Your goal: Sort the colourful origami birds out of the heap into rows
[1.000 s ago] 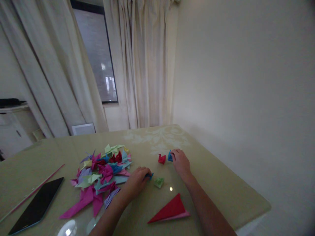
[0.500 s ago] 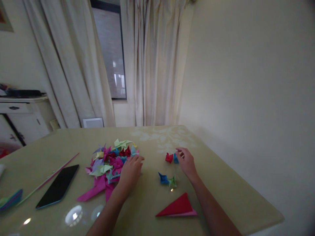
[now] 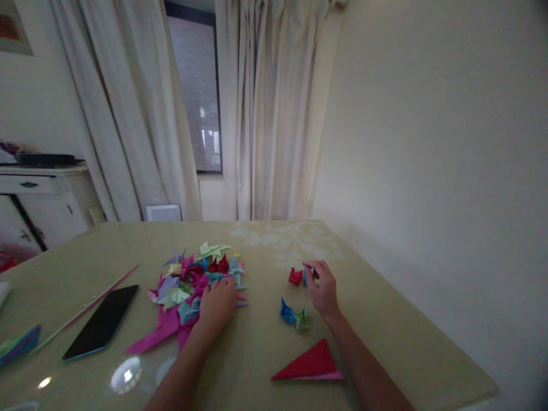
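My left hand (image 3: 218, 302) rests palm down on the right side of a heap of folded paper origami pieces (image 3: 175, 294), its fingers lying slightly apart over them. Magenta, pale green, lilac, light blue and red pieces make up this heap. With closed fingertips, my right hand (image 3: 323, 288) pinches a small blue origami piece (image 3: 305, 277), mostly hidden by the fingers. Just left of it sits a red origami piece (image 3: 295, 277). Nearer to me are a blue origami piece (image 3: 286, 311) and a green one (image 3: 301, 319), side by side. A folded red paper triangle (image 3: 310, 362) lies in front.
On the left of the table (image 3: 257, 354) lie a black tablet-like device (image 3: 103, 322) and a thin pink-and-green stick (image 3: 85, 308). A blue and green folded paper item (image 3: 19, 345) is at the far left. Curtains (image 3: 278, 114) and a wall (image 3: 428, 142) stand beyond.
My left hand has shifted left and settled further onto the heap. The blue piece beside the green one has tipped more upright. My right hand stays near the same spot, fingertips slightly lower.
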`<state>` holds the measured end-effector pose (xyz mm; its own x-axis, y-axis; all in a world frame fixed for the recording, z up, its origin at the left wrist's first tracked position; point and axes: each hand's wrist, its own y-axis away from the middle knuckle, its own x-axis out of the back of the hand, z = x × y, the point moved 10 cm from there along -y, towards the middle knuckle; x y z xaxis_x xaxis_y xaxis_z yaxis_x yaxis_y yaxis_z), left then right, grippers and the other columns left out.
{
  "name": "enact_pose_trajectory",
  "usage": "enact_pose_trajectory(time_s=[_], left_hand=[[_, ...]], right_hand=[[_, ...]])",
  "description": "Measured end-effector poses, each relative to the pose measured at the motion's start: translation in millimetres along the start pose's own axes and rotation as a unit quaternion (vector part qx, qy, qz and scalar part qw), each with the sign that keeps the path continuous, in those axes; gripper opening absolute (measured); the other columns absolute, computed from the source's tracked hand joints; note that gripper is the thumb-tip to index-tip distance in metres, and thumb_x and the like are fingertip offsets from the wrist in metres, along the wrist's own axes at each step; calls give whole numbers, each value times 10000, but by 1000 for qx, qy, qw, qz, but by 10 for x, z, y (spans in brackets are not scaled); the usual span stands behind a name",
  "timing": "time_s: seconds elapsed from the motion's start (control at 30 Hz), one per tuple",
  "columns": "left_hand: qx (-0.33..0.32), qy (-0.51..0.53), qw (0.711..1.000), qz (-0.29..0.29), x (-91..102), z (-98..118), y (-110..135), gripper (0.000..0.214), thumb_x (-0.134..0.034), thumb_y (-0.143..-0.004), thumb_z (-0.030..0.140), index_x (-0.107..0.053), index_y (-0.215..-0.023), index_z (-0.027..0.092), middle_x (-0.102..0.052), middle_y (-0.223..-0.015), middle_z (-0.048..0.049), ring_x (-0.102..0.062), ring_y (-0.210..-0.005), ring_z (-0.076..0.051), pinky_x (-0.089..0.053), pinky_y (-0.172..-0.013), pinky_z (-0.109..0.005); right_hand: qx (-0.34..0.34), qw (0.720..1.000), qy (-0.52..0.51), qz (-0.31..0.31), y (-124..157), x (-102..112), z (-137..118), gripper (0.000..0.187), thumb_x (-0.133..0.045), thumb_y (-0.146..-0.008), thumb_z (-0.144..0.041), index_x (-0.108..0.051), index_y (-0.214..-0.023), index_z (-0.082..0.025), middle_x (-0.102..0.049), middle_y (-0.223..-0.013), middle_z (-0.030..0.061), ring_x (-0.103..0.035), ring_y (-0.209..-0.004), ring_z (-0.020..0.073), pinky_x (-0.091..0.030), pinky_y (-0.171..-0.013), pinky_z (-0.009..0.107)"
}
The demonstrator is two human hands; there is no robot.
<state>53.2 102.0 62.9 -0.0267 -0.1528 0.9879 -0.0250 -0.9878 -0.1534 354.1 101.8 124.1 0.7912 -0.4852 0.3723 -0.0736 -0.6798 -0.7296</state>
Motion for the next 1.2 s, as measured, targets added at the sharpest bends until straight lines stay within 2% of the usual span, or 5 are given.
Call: enact_pose_trajectory(time_s=[0.33, 0.53, 0.8, 1.0, 1.2], left_hand=[[17, 70, 989, 129, 491, -8, 61, 246, -495, -1038, 290, -727, -1117, 267, -705, -1207, -107, -587, -1197, -320, -383, -1057, -513], [-9, 412, 854, 318, 812, 20, 278, 206, -509, -1017, 386, -634, -973, 228, -652, -898, -46, -608, -872, -225, -480, -825, -337], [-150, 591, 789, 78, 557, 806, 293, 234, -567, -993, 433, -663, -1001, 219, -715, -902, -32, -642, -836, -181, -494, -759, -282], [-108, 338, 933, -58, 379, 209, 95, 185, -599, -925, 350, -681, -1011, 209, -761, -1042, -57, -687, -910, -196, -491, -794, -288], [-75, 226, 958, -160, 25, 63, 199, 178, -811, -651, 210, -721, -804, 217, -784, -886, -65, -731, -889, -299, -464, -761, -335]], right_hand=[[45, 999, 3, 25, 4, 74, -151, 230, -514, -1035, -288, -737, -1032, -229, -676, -972, 86, -657, -923, 233, -570, -846, 371], [96, 995, 18, -3, 86, 75, -396, 326, -581, -1040, -412, -688, -1294, -237, -686, -1180, 137, -642, -1141, 289, -536, -1021, 458], [100, 977, -73, -176, 131, -135, -772, 230, -568, -1051, -377, -757, -985, -263, -750, -880, 49, -703, -838, 216, -568, -802, 319], [-12, 969, -57, -240, 431, 255, -582, 373, -565, -1051, -503, -805, -960, -232, -733, -827, 59, -679, -759, 204, -524, -702, 285], [-35, 916, -39, -397, 975, 162, -553, 460, -568, -1030, -610, -859, -970, -259, -722, -822, 60, -682, -768, 204, -516, -723, 294]])
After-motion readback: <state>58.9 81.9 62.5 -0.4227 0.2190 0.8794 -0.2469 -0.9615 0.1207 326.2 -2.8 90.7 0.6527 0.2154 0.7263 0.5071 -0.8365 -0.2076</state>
